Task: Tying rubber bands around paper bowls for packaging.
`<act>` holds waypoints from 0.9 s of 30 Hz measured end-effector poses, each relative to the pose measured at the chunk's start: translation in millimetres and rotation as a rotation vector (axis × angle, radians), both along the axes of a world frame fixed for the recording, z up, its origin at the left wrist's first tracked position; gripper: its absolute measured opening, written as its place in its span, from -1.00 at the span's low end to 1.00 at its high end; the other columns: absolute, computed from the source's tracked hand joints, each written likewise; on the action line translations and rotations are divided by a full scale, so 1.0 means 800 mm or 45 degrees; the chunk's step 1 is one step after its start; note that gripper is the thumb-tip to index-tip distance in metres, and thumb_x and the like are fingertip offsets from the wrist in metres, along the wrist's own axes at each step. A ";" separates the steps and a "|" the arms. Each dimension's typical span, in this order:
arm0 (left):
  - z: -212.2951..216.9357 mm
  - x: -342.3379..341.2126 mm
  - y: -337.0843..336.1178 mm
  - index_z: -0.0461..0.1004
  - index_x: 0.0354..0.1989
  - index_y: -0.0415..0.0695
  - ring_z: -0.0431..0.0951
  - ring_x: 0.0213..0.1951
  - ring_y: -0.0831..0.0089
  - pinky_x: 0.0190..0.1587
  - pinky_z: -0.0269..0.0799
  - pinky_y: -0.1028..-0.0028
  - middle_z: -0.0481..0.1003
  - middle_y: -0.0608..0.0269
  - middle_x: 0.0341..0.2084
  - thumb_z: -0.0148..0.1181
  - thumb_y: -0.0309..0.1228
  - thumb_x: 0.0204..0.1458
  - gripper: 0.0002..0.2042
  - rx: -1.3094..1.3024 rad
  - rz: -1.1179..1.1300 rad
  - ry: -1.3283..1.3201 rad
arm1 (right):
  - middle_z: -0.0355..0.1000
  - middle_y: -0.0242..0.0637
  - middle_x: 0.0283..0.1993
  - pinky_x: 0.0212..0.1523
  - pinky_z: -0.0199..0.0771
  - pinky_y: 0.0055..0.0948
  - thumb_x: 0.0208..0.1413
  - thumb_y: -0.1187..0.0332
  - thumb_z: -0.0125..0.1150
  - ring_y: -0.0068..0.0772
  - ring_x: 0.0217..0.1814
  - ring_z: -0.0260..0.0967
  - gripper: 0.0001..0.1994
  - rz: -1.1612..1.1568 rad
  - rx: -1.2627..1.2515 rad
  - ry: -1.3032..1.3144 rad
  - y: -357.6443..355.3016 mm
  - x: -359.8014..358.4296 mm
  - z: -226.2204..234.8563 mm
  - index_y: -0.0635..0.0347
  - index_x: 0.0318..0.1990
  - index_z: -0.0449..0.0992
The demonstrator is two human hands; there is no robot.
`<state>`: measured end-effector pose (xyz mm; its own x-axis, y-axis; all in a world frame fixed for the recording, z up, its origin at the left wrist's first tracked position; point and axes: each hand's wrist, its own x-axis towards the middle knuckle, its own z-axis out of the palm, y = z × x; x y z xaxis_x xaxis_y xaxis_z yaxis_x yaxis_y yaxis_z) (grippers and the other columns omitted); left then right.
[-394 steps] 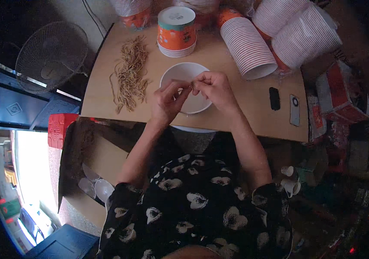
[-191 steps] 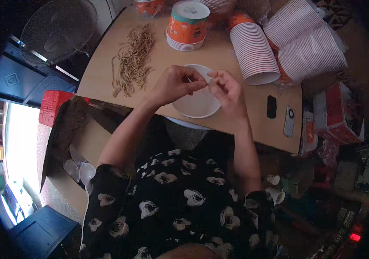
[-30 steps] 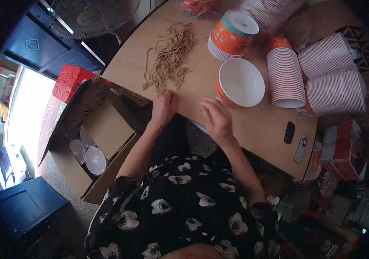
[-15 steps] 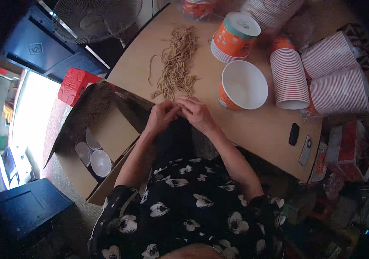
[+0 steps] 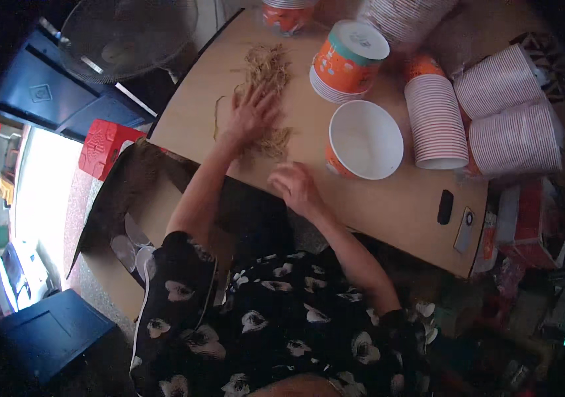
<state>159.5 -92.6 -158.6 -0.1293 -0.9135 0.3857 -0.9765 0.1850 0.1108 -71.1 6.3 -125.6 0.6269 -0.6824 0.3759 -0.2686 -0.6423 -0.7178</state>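
On the table (image 5: 368,205) lies a loose heap of tan, string-like strands (image 5: 268,63); whether they are cord or something else does not show. My left hand (image 5: 251,119) rests over the middle of this heap, fingers spread, hiding part of it. By the table's near edge is my right hand (image 5: 298,188), its fingers curled in toward the thumb. Anything inside that curl is hidden. To its right a wide white paper tub (image 5: 366,140) with an orange outside is tipped toward me.
Behind the tub, an orange tub (image 5: 348,59) sits upside down on stacked tubs. Stacked paper cups (image 5: 436,122) and wrapped stacks (image 5: 514,135) lie at right. A black object (image 5: 446,206) and phone-like object (image 5: 464,231) lie near the edge. An open carton (image 5: 114,278) stands left.
My hands were together at the table's near edge. The left has moved forward onto the strands and spread its fingers; the right has stayed near the edge, slightly lower.
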 end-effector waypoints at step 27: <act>0.162 -0.218 0.243 0.54 -0.08 -0.25 0.53 -0.17 0.63 -0.07 0.49 0.57 0.57 0.28 -0.20 0.37 -0.50 0.02 -0.72 1.021 -0.533 1.883 | 0.48 -0.12 -0.37 -0.35 0.47 -0.22 0.09 0.48 0.24 -0.07 -0.33 0.52 -0.90 -0.652 0.122 0.037 0.129 -0.173 0.157 0.22 -0.28 0.44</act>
<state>-15.0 101.5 -28.8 -0.3731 -0.9214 -0.1087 0.1237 -0.1655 0.9784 -209.8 109.6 0.0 0.2128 -0.9348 0.2844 -0.5521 -0.3552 -0.7543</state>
